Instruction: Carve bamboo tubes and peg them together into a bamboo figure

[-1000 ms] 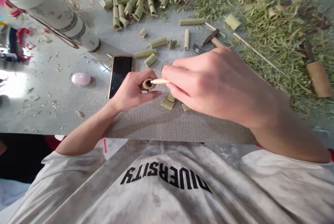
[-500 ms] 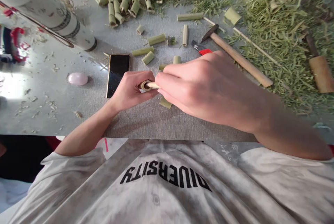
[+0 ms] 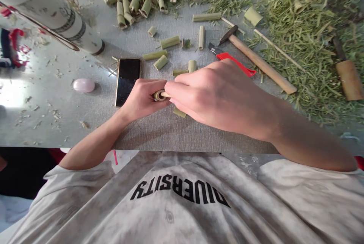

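Note:
My left hand (image 3: 145, 98) is wrapped round a short hollow bamboo tube (image 3: 157, 95), its round open end facing right. A thin pale wooden stick (image 3: 165, 94) is pinched in my right hand (image 3: 203, 96), and its tip sits at the tube's opening. How far the stick reaches inside is hidden. Right beside my fingers lie cut bamboo pieces, one upright piece (image 3: 192, 66) behind my right hand and a flat green piece (image 3: 179, 112) below it. A red utility knife (image 3: 237, 64) shows partly from behind my right hand.
A black phone (image 3: 128, 83) lies by my left hand, with a pink oval object (image 3: 84, 85) further left. A hammer (image 3: 260, 58) rests at the right, near heaped green shavings (image 3: 301, 35). Bamboo segments (image 3: 136, 1) are piled at the back. A tall white cylinder (image 3: 68, 20) stands back left.
My right hand has shifted slightly left, toward the tube, and less of the stick shows. More of the red knife is uncovered. My left hand keeps its grip.

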Action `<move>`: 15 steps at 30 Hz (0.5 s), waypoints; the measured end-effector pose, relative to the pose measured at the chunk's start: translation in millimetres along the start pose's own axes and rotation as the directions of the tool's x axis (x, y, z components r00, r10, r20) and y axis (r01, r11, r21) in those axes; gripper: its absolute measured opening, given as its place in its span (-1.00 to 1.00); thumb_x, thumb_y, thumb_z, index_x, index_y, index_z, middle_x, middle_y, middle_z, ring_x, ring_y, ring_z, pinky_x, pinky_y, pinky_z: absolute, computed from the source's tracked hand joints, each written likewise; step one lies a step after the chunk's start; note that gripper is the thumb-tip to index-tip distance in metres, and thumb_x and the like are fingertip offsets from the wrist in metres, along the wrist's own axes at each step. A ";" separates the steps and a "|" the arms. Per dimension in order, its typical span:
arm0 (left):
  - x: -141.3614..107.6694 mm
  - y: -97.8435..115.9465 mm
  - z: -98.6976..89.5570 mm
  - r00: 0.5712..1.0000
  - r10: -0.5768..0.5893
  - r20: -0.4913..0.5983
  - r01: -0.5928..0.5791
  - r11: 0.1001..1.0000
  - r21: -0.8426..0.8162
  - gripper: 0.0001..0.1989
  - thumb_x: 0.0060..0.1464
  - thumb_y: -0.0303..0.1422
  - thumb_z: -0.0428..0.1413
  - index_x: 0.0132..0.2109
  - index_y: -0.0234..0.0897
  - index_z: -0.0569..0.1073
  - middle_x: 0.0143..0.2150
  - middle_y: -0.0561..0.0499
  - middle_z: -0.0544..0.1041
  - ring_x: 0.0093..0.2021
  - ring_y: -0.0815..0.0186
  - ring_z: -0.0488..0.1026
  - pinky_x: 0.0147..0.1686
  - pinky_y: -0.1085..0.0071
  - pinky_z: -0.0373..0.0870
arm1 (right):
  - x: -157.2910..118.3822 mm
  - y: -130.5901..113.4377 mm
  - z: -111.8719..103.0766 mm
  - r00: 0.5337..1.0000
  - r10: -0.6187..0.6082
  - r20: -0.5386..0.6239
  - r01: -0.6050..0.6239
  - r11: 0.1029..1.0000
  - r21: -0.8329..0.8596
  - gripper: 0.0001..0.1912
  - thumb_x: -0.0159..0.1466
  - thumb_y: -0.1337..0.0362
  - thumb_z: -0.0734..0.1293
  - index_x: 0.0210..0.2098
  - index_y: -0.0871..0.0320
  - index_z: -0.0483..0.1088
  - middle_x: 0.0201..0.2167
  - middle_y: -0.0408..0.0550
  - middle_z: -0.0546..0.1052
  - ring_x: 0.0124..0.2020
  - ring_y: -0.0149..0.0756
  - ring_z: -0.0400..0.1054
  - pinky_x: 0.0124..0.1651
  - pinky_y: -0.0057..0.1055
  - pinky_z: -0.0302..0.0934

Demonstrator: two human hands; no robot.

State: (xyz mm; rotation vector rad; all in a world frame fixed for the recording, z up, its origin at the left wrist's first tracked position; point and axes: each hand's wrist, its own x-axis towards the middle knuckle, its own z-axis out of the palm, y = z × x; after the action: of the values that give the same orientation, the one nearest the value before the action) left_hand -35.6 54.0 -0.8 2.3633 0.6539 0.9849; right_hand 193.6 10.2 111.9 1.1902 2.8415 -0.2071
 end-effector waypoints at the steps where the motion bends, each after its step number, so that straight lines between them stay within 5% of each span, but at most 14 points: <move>1: -0.3 0.4 0.8 1.000 0.001 0.000 -0.001 1.000 -0.002 -0.62 0.22 -0.47 0.26 -0.39 -0.21 0.18 -0.52 0.20 0.13 -0.51 0.50 0.04 -0.56 0.48 -0.03 | 1.1 -0.2 -0.6 0.999 0.001 0.034 -0.001 1.000 -0.025 -0.60 0.59 0.39 0.09 -0.16 0.22 0.54 -0.33 -0.12 0.46 -0.22 -0.22 0.51 -0.17 -0.38 0.02; 10: -2.1 6.4 4.9 1.000 0.025 -0.016 -0.025 0.999 0.037 -0.62 0.19 -0.51 0.21 -0.43 -0.20 0.15 -0.55 0.20 0.12 -0.56 0.51 0.00 -0.59 0.45 -0.09 | 4.2 0.9 -1.7 0.998 -0.008 0.070 0.014 0.997 -0.081 -0.68 0.69 0.32 0.12 0.23 0.01 0.46 -0.13 -0.07 0.66 -0.15 -0.05 0.63 -0.36 -0.24 -0.17; 15: 0.8 9.0 5.8 0.995 0.075 -0.066 -0.075 0.997 -0.008 -0.51 0.18 -0.52 0.24 -0.46 -0.19 0.04 -0.58 0.22 0.02 -0.57 0.53 -0.10 -0.64 0.45 -0.17 | 5.2 0.5 1.1 0.999 -0.034 0.036 0.036 0.997 -0.070 -0.70 0.69 0.29 0.16 0.20 -0.07 0.48 -0.21 -0.14 0.63 -0.23 -0.14 0.58 -0.38 -0.27 -0.17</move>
State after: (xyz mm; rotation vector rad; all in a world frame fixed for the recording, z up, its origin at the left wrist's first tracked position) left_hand -28.6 46.2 1.4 2.3703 0.5870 1.1002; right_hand 190.3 14.0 110.2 1.1128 2.8158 -0.1261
